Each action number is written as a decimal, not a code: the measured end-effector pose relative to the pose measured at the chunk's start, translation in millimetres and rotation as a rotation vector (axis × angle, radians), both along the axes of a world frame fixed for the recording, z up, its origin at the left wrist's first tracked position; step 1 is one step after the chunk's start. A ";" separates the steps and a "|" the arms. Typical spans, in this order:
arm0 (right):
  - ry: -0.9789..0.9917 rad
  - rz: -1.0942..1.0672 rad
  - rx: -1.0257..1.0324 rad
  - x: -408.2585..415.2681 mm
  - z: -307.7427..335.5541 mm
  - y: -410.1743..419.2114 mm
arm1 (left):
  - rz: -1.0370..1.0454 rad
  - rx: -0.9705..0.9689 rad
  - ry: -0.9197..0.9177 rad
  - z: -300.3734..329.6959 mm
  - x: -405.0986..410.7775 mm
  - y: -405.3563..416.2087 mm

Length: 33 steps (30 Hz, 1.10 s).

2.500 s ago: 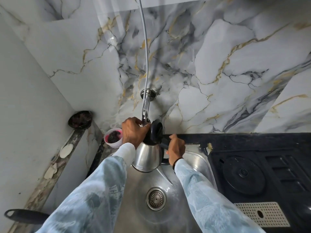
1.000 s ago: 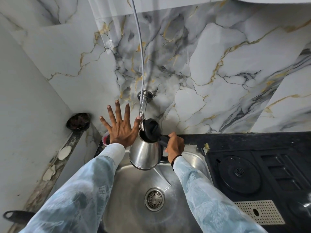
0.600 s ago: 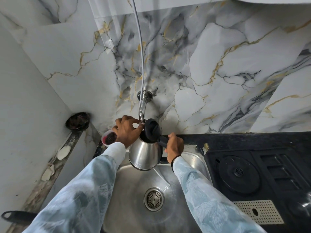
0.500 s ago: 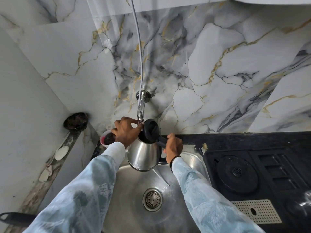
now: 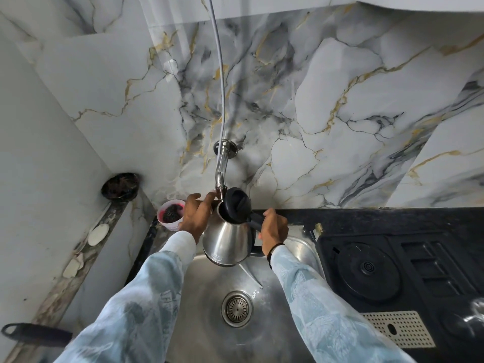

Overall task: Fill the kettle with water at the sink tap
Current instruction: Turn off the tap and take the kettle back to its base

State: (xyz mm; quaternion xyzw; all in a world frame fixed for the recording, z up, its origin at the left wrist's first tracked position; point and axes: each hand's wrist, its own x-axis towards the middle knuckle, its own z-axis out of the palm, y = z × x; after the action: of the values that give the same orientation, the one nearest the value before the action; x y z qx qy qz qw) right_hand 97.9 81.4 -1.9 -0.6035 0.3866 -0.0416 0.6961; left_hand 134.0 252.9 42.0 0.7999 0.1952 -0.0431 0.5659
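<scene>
Head view: kettle (image 5: 227, 241) hangs over sink (image 5: 301, 247) back edge, lid flipped up, mouth directly under tap (image 5: 219, 176) spout. R hand (image 5: 273, 229) wraps the handle; L hand (image 5: 196, 216), nearer, fingers curled on tap tip at kettle's rim. Water flow can't tell.

Sink basin (image 5: 209, 297) below kettle (image 5: 227, 239) is left open; left side is crowded by cup (image 5: 171, 214); right is blocked by black tray (image 5: 392, 271).
</scene>
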 end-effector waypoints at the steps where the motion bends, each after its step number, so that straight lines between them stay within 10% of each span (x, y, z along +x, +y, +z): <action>1: -0.006 0.002 -0.001 -2.4 2.1 -0.4 | 0.016 -0.069 0.030 -2.7 -3.4 2.7; 15: -0.045 0.073 -0.097 -63.2 17.9 -50.5 | 0.039 -0.252 0.010 -14.2 -83.8 -49.2; 33: 0.026 -0.063 -0.277 -131.0 38.4 -322.2 | -0.279 -0.435 0.108 -0.5 -137.3 -289.0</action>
State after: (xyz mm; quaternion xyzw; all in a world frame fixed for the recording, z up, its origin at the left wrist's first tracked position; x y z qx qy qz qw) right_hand -33.1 -240.9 36.5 -0.6819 0.4050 -0.1084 0.5994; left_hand -3.3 -36.2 41.6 0.6751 0.0991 -0.2044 0.7019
